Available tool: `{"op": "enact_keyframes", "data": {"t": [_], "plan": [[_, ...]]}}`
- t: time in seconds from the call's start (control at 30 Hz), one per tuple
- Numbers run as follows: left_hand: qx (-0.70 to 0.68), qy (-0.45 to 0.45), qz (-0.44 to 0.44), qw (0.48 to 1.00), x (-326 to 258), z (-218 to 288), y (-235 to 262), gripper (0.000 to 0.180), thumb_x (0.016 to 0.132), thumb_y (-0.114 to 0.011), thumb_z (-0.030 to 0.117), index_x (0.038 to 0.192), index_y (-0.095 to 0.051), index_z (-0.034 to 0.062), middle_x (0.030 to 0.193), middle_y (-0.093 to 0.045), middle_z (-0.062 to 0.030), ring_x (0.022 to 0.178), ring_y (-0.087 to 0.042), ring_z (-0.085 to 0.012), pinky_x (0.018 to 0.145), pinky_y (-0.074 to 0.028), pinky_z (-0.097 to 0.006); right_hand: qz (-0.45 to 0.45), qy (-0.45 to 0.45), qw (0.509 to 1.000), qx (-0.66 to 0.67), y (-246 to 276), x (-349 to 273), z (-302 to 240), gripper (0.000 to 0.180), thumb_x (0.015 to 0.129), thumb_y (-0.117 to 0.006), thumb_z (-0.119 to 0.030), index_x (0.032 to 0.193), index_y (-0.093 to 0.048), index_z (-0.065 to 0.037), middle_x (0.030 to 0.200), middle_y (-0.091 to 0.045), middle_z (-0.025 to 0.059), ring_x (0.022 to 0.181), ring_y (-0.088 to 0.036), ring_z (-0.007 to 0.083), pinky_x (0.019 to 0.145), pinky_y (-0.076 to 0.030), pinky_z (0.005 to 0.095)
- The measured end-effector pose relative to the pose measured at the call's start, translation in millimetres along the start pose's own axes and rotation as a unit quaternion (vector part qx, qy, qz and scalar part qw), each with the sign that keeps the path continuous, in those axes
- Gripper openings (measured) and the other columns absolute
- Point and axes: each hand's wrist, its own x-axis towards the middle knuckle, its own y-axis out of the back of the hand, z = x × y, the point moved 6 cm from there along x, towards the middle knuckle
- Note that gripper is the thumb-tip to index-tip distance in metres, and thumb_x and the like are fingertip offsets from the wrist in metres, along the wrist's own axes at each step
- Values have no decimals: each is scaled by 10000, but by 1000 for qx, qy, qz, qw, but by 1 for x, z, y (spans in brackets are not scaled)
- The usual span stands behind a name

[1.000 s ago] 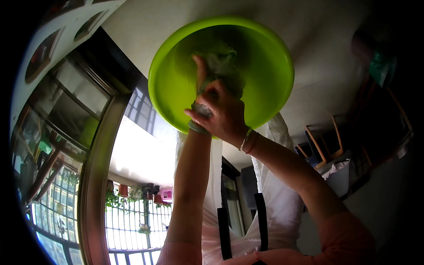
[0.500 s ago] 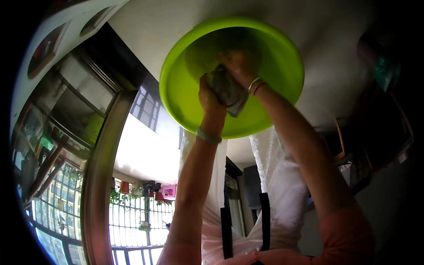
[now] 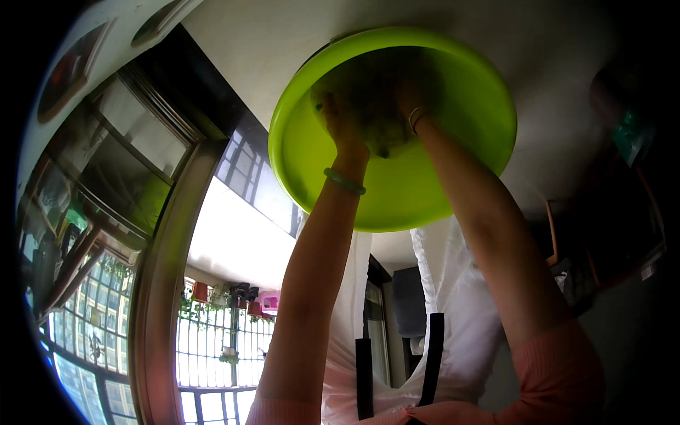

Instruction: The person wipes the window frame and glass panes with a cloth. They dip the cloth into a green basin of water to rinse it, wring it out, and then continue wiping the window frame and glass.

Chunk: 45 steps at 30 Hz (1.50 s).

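A large round lime-green basin (image 3: 283, 159) is below my hands, its inside deep in shadow toward the far side. Down in it lies a dark grey, wet-looking cloth (image 3: 386, 127), blurred and dim. My left hand (image 3: 343, 124), with a pale green bangle at the wrist, is at the cloth's left side; its fingers are dim and smeared. On the cloth's right, my right hand (image 3: 409, 99) reaches into the shadow, with thin bands at its wrist. The dark hides its fingers, so I cannot make out whether either hand grips the cloth.
A glass sliding door with a brown frame (image 3: 170, 234) stands to the left. Beyond it are potted plants (image 3: 200, 292) and a barred window. Wooden chair parts (image 3: 552, 230) and a green plastic bag (image 3: 632, 138) are in the dim area at right.
Both hands have moved apart and deeper into the basin. The cloth, earlier bunched up between them near the middle, is now lower and farther into the shadow. The basin appears shifted slightly right.
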Motion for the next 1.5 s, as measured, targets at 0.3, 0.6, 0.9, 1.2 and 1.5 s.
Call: {"op": "enact_keyframes", "data": {"t": [0.3, 0.6, 0.9, 1.2, 1.5], "plan": [[-307, 217, -301, 876, 11, -14, 10, 584, 1043, -389, 489, 1506, -407, 134, 1454, -497, -87, 1273, -510, -270, 1105, -413, -404, 42, 169, 880, 442, 108, -145, -107, 445, 853, -785, -140, 1241, -589, -48, 1124, -656, 133, 999, -664, 240, 872, -535, 336], [-316, 219, -252, 888, -82, 53, -19, 508, 1024, -457, 441, 1362, -530, 68, 1252, -621, -91, 1114, -590, -226, 984, -479, -358, 210, 172, 930, 248, 143, -176, -138, 210, 837, -779, -275, 947, -658, -142, 974, -557, 73, 766, -627, 256, 605, -509, 370], [-276, 110, -210, 932, -42, 10, -13, 466, 1022, -473, 387, 1292, -574, 20, 1175, -647, -82, 1061, -597, -199, 954, -474, -328, 242, 142, 909, 307, 124, -118, -105, 73, 882, -644, -152, 926, -642, -93, 843, -619, 156, 770, -626, 393, 657, -511, 448], [-74, 115, -61, 989, -60, 52, 4, 671, 1031, -494, 483, 1512, -346, 38, 1483, -457, -80, 1309, -482, -220, 1101, -368, -352, 177, -72, 958, 213, 32, -22, 17, 270, 974, -499, -243, 1035, -694, -67, 813, -660, 220, 772, -637, 413, 731, -498, 526], [14, -25, -103, 994, -18, 17, -9, 585, 1065, -448, 306, 1574, -261, 87, 1589, -327, -76, 1421, -356, -208, 1168, -291, -347, 96, 30, 989, 109, -19, 1, 0, 290, 998, -468, -209, 1145, -671, -64, 1115, -674, 192, 962, -651, 333, 885, -525, 461]]}}
